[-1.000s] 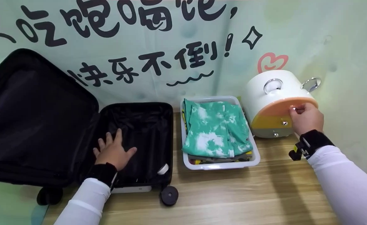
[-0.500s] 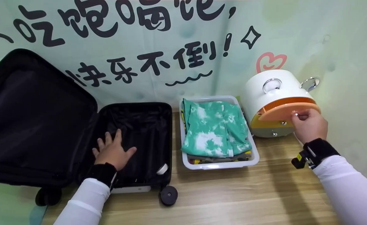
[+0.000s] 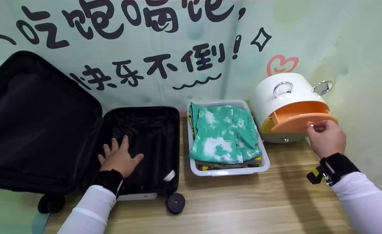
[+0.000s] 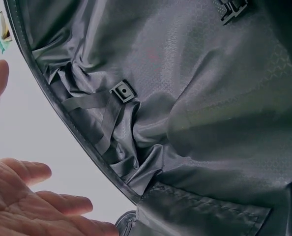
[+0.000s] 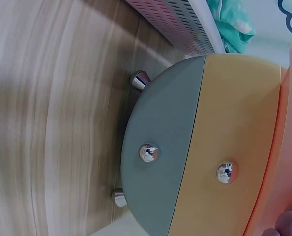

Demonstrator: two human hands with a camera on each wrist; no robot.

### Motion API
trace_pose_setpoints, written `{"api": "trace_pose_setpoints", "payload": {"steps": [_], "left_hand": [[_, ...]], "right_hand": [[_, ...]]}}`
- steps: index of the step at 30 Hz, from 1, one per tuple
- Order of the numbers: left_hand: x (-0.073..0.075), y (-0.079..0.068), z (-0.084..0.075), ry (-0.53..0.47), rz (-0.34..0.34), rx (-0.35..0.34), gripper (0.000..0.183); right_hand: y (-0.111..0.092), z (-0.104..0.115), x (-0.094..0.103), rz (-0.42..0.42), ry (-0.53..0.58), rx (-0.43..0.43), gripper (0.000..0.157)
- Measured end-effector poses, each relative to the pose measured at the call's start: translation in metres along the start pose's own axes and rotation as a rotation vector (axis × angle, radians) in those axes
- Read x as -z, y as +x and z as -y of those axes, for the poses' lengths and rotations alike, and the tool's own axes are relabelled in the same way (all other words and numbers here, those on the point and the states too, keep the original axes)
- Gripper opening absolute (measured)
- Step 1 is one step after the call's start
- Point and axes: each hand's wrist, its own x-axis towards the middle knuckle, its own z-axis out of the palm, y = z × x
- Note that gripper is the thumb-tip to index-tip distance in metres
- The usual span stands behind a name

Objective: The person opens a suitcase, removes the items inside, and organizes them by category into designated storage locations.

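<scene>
My right hand (image 3: pixel 328 139) pinches the small metal knob of an orange drawer (image 3: pixel 291 124) in a white rounded storage box (image 3: pixel 277 86). The drawer stands partly pulled out, and its visible interior is bare orange. Below it in the right wrist view are a yellow drawer (image 5: pixel 234 113) and a grey-green drawer (image 5: pixel 166 128), both closed, each with a silver knob. My left hand (image 3: pixel 121 160), fingers spread, is over the black open suitcase (image 3: pixel 151 139) and holds nothing. In the left wrist view a buckle strap (image 4: pixel 122 91) lies on the suitcase lining.
Between suitcase and storage box stands a white basket (image 3: pixel 230 173) with a folded green-and-white tie-dye garment (image 3: pixel 223 136) on top of other cloth. The suitcase lid (image 3: pixel 38 126) leans open at left. A fabric backdrop (image 3: pixel 177 58) hangs behind the wooden table (image 3: pixel 243 204).
My right hand has drawn the orange drawer out toward me, from closed to partly open. My left hand has stayed nearly still over the suitcase.
</scene>
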Motion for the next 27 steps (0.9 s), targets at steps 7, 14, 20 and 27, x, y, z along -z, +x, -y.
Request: {"api": "trace_pose_setpoints", "payload": {"steps": [7,14,20,27], "left_hand": [[-0.004,-0.001,0.0,0.015,0.026,-0.004,0.097],[-0.008,-0.003,-0.007,0.027,0.05,-0.021,0.095],[-0.012,-0.006,-0.02,0.054,0.122,-0.065,0.09],[-0.021,-0.006,-0.039,0.121,0.159,-0.127,0.083]], "right_hand": [[-0.006,-0.003,0.0,-0.027,0.015,0.021,0.04],[-0.007,-0.006,0.0,-0.042,0.04,0.015,0.036],[-0.009,-0.007,0.001,-0.044,0.055,0.003,0.033],[-0.014,-0.001,0.0,-0.146,0.154,-0.007,0.044]]}}
